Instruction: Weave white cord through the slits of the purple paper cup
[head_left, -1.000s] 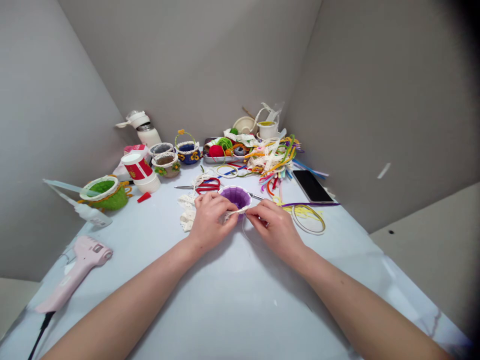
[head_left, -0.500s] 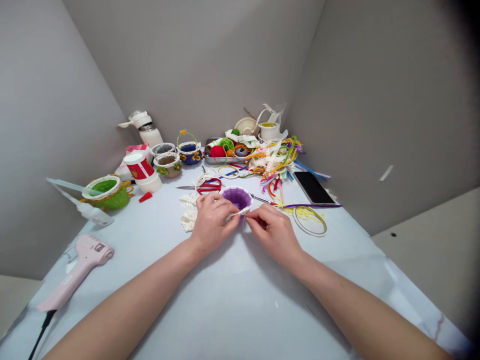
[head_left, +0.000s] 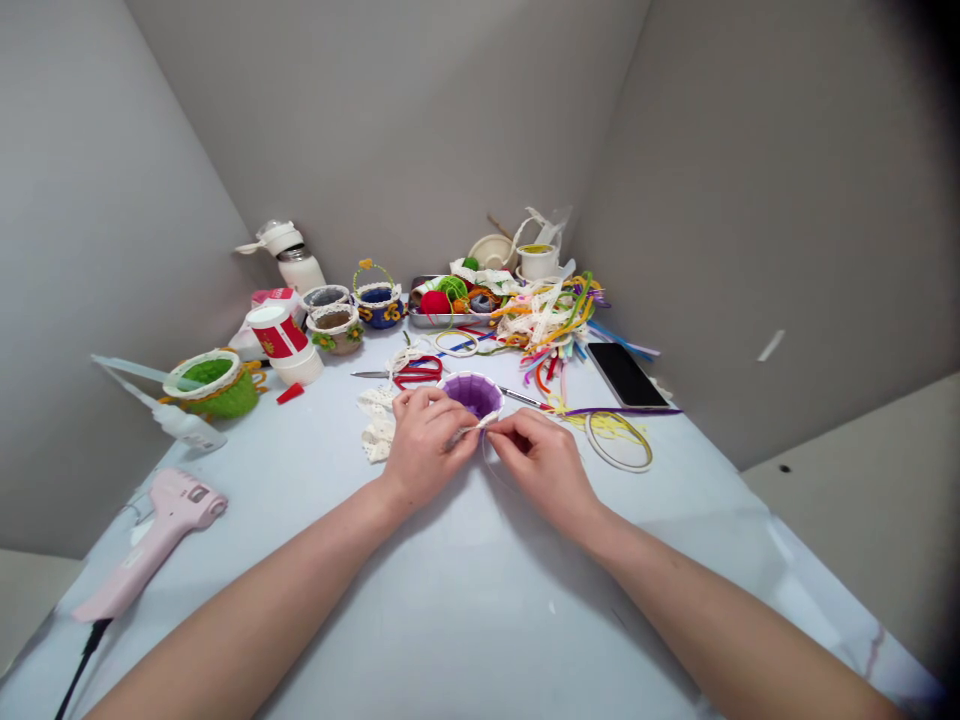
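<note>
A small purple basket with a white rim stands on the table in front of me. My left hand is closed on its near left side, thumb and fingers pinching the rim. My right hand is closed in a pinch at the near right of the rim, close to the left fingertips. A thin pale thread hangs in a loop below the right fingertips; whether a needle is between them is too small to tell. White lace lies just left of my left hand.
Red-handled scissors and a pen lie beyond the basket. A hoop and a phone are on the right. At left lie a pink glue gun and a glue bottle. Finished baskets and yarn stand behind.
My right hand has shifted slightly left, its fingertips now closer to the basket's rim and the left fingers. My left hand keeps its hold in the same place.
</note>
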